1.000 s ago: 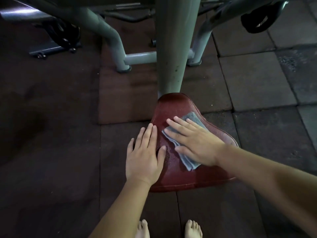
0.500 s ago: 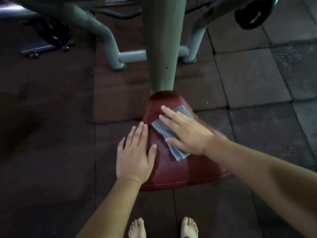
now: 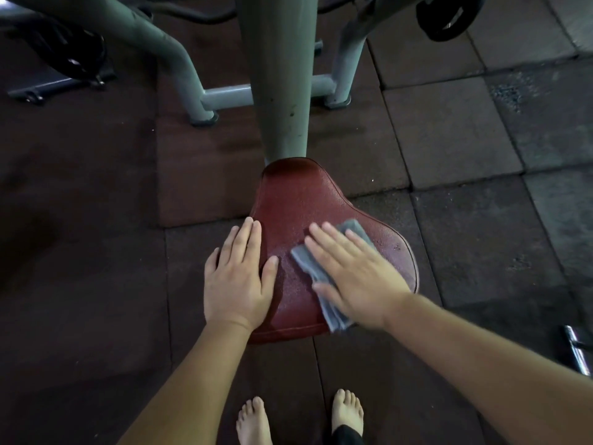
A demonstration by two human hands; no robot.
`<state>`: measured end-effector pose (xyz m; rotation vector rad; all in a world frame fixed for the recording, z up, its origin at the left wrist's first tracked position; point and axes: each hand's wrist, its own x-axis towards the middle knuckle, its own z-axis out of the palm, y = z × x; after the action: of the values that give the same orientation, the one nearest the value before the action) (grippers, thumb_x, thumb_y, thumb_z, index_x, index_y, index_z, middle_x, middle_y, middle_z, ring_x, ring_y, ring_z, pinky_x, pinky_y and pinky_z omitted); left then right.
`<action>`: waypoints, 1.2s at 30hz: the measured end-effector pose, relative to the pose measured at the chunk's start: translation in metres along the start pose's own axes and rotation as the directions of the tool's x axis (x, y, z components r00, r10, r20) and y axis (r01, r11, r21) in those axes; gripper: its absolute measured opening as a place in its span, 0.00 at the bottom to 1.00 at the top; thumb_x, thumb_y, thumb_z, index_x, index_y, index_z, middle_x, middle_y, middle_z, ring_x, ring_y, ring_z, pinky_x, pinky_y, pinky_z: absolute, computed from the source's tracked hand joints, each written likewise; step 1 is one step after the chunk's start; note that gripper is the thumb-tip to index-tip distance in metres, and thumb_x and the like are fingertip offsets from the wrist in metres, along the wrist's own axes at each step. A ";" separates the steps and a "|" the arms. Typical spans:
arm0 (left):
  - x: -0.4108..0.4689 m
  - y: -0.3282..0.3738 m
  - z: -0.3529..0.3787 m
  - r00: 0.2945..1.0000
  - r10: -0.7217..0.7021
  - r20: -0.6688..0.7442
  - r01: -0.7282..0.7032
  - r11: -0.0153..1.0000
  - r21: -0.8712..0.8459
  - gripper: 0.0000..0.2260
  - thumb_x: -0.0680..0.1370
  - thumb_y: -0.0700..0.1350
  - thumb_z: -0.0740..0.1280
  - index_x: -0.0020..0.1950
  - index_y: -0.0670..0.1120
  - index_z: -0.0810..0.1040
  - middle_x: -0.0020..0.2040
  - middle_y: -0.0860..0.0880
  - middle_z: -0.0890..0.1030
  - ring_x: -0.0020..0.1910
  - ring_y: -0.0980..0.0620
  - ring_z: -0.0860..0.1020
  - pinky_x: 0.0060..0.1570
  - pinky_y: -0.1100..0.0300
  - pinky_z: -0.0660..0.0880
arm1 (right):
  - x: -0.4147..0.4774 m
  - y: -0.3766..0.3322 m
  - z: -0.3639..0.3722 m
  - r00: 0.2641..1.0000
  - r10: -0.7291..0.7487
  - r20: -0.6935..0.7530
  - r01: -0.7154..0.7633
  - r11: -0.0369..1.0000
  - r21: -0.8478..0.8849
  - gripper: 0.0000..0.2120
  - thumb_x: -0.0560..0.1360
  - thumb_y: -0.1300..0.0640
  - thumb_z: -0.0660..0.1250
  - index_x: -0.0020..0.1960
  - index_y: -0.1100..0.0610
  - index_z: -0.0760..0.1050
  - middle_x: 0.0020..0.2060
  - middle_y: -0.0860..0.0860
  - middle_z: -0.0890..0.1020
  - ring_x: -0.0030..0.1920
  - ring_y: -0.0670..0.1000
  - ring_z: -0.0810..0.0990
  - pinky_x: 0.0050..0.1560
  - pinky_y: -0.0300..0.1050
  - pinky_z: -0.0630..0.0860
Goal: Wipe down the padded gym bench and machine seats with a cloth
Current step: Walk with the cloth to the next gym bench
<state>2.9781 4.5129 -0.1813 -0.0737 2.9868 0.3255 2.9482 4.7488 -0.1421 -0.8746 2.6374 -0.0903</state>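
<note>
A dark red padded machine seat (image 3: pixel 295 200) sits low in the middle of the view, its surface speckled with wet drops. My right hand (image 3: pixel 356 274) lies flat with straight fingers on a folded grey cloth (image 3: pixel 308 261), pressing it onto the right half of the seat. My left hand (image 3: pixel 239 277) rests flat on the seat's left edge, fingers straight and together. Most of the cloth is hidden under my right palm.
A thick grey-green post (image 3: pixel 282 75) rises right behind the seat, with slanted frame legs (image 3: pixel 173 62) and a crossbar (image 3: pixel 227 96) beyond. Black weight plates (image 3: pixel 449 14) hang at upper right. A chrome bar end (image 3: pixel 579 351) lies at the right edge. My bare feet (image 3: pixel 346 412) stand on rubber floor tiles.
My right hand has slid the cloth from the seat's narrow far end toward the near right part. The left hand stays on the left edge.
</note>
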 end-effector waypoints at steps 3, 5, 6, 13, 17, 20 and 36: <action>0.000 0.000 0.000 1.000 -0.003 0.004 0.003 1.000 0.011 0.30 0.85 0.62 0.46 0.85 0.50 0.57 0.85 0.53 0.57 0.83 0.51 0.58 0.77 0.44 0.64 | 0.047 0.016 -0.016 0.972 0.234 -0.035 -0.231 0.970 0.069 0.34 0.85 0.39 0.47 0.84 0.55 0.45 0.84 0.52 0.45 0.83 0.51 0.41 0.83 0.55 0.48; 0.000 0.000 0.001 1.000 -0.001 -0.004 0.001 1.000 0.017 0.30 0.85 0.62 0.46 0.85 0.50 0.57 0.85 0.53 0.57 0.83 0.51 0.57 0.76 0.44 0.64 | 0.054 0.008 -0.014 0.932 0.360 -0.045 -0.354 0.929 0.111 0.35 0.85 0.39 0.46 0.84 0.56 0.42 0.84 0.52 0.43 0.83 0.51 0.40 0.83 0.54 0.47; 0.000 -0.001 0.000 1.000 -0.001 -0.006 0.001 1.000 0.014 0.30 0.85 0.61 0.46 0.85 0.50 0.57 0.84 0.53 0.58 0.83 0.51 0.58 0.76 0.44 0.64 | 0.044 -0.001 -0.009 0.931 0.360 -0.051 -0.355 0.930 0.096 0.35 0.85 0.39 0.46 0.84 0.56 0.42 0.84 0.53 0.42 0.83 0.52 0.39 0.83 0.54 0.45; -0.001 0.000 0.000 1.000 0.000 -0.003 0.000 1.000 0.015 0.30 0.85 0.61 0.46 0.85 0.50 0.57 0.85 0.53 0.57 0.83 0.51 0.58 0.77 0.44 0.63 | -0.032 0.025 0.007 0.990 0.142 0.005 -0.142 0.990 0.020 0.36 0.83 0.36 0.42 0.85 0.54 0.43 0.84 0.49 0.43 0.82 0.47 0.37 0.83 0.53 0.46; -0.001 0.000 0.000 1.000 -0.007 -0.004 0.007 1.000 0.014 0.30 0.85 0.62 0.46 0.85 0.50 0.57 0.85 0.54 0.57 0.83 0.52 0.57 0.77 0.45 0.63 | 0.019 0.034 -0.005 0.904 0.426 -0.030 -0.420 0.900 0.118 0.35 0.84 0.39 0.44 0.85 0.55 0.43 0.84 0.52 0.44 0.83 0.50 0.40 0.83 0.52 0.43; 0.000 -0.001 -0.001 1.000 -0.007 -0.002 0.007 1.000 0.010 0.30 0.85 0.62 0.46 0.85 0.50 0.56 0.85 0.54 0.57 0.83 0.52 0.57 0.77 0.45 0.63 | 0.019 -0.001 -0.001 0.905 0.423 -0.056 -0.418 0.905 0.084 0.34 0.85 0.40 0.43 0.84 0.56 0.39 0.83 0.53 0.41 0.83 0.53 0.38 0.82 0.54 0.42; -0.001 -0.003 -0.002 1.000 -0.003 0.024 0.003 1.000 -0.011 0.30 0.85 0.62 0.46 0.85 0.51 0.56 0.85 0.54 0.56 0.83 0.52 0.56 0.77 0.45 0.62 | 0.040 -0.026 -0.004 0.956 0.282 -0.084 -0.276 0.958 0.078 0.34 0.85 0.41 0.47 0.84 0.57 0.43 0.84 0.54 0.45 0.83 0.53 0.42 0.83 0.55 0.47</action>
<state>2.9795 4.5101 -0.1798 -0.0754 2.9612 0.3406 2.9312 4.7038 -0.1463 -0.4796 2.7996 -0.1479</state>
